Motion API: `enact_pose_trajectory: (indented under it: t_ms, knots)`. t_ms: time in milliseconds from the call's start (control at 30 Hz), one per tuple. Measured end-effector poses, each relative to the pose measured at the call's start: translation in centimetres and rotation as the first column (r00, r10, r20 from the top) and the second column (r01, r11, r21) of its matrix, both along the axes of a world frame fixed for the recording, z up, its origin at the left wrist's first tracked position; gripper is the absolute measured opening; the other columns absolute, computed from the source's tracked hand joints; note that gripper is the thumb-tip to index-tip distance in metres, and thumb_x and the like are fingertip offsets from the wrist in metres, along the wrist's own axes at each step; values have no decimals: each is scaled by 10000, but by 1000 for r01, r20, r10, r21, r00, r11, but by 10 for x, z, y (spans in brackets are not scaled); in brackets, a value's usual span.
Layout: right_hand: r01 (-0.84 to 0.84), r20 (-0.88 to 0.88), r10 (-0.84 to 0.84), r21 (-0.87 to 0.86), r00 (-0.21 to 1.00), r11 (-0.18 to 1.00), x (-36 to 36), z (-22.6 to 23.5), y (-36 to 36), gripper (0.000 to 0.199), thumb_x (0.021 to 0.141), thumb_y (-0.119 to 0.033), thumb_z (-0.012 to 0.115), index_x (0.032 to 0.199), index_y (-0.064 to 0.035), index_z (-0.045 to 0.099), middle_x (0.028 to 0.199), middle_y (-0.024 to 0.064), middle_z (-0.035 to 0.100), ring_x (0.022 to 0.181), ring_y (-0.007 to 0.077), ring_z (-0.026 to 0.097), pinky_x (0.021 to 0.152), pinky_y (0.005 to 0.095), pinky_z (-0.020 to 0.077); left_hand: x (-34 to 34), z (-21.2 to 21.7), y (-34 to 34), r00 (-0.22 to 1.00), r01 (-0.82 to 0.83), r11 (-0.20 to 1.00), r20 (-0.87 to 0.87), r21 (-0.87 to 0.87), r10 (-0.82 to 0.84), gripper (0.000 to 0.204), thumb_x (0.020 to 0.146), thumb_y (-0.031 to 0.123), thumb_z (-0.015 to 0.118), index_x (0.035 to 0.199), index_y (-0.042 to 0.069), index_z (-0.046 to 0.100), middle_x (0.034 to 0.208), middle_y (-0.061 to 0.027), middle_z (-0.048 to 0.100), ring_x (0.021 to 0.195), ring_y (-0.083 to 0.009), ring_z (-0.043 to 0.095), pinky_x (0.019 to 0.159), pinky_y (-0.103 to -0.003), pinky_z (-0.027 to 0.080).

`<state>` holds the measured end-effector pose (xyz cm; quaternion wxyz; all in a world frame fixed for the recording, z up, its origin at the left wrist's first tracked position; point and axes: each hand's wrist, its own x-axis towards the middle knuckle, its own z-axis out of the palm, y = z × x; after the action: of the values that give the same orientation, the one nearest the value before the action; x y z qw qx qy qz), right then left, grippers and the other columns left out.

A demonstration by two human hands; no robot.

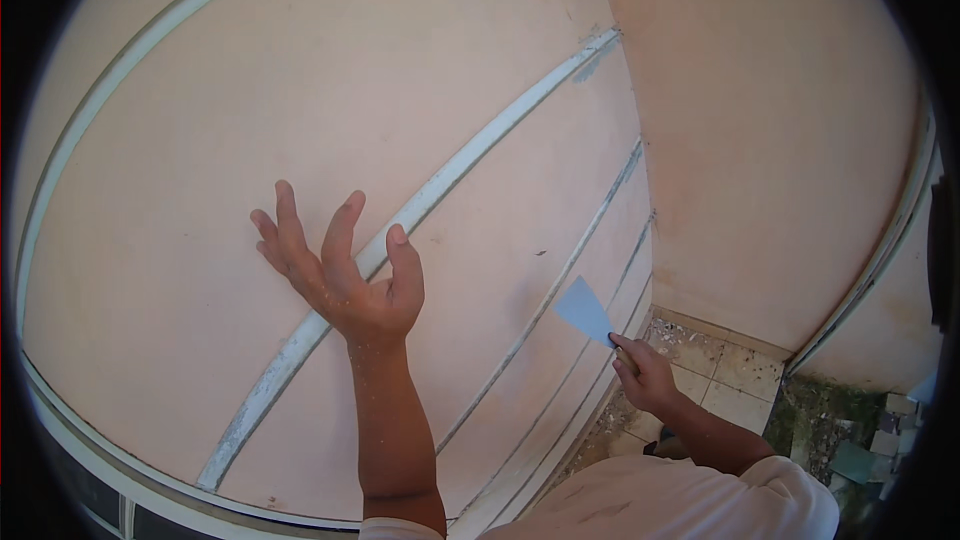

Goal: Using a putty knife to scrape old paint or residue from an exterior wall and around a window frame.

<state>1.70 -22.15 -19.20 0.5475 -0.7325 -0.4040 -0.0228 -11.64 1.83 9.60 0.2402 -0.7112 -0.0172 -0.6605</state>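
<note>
Scraper [585,311], a flat tool with a pale blue-grey, fan-shaped blade, lies right of the frame's centre, its blade angled toward the upper left and close to the pink wall [200,140]; whether the blade touches the wall cannot be told. The right hand [643,372] is clenched around the scraper's handle, which the fingers hide. The left hand [340,275], left of centre, is released and holds nothing: its fingers are spread and its palm faces the wall, across one of the white raised bands [480,155] that run diagonally over the surface. A second pink wall [780,140] meets the first at a corner in the upper right. Tiled floor [720,370] shows at lower right.
</note>
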Motion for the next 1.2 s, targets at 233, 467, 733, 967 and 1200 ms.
enact_pose_trajectory:
  t_ms: [233, 467, 733, 967, 1200]
  knots:
    - [11, -134, -15, -32, 991, 999, 30, -23, -3, 413, 904, -100, 619, 1312, -101, 556, 993, 158, 638, 847, 307, 640, 747, 368, 506, 25, -79, -15, 986, 129, 987, -97, -100, -139, 241, 866, 232, 585, 1067, 100, 563, 1385, -296, 435, 1379, -480, 312, 1104, -688, 168]
    - [1, -82, 19, 226, 996, 974, 146, -17, 71, 414, 921, -120, 609, 1331, -112, 546, 959, 147, 623, 818, 300, 622, 739, 357, 496, 116, -61, -3, 980, -6, 995, -197, -103, -14, 269, 851, 249, 595, 1084, 116, 583, 1425, -278, 416, 1410, -491, 249, 1105, -693, 138]
    - [-115, 58, 100, 431, 993, 895, 303, 123, 149, 447, 917, -98, 604, 1357, -100, 528, 935, 124, 611, 774, 259, 612, 688, 320, 490, 225, -52, 3, 761, -646, 760, -117, -63, 638, 434, 875, 406, 594, 1237, 167, 583, 1505, -221, 371, 1453, -415, 226, 1166, -581, 46]
    - [-154, 144, 109, 353, 984, 923, 353, 2, 145, 477, 866, -73, 630, 1334, -54, 539, 964, 156, 632, 744, 291, 646, 620, 353, 531, 236, -49, 5, 619, -785, 619, -115, -42, 777, 493, 892, 490, 557, 1260, 162, 566, 1499, -250, 371, 1450, -418, 234, 1169, -566, 67]
    - [-227, 178, 173, 351, 969, 908, 399, 90, 161, 477, 848, -26, 631, 1318, -40, 546, 953, 168, 631, 686, 286, 638, 575, 333, 516, 232, -49, 12, 535, -843, 538, -93, 10, 840, 524, 919, 543, 511, 1253, 142, 559, 1518, -237, 344, 1436, -411, 271, 1143, -612, 108]
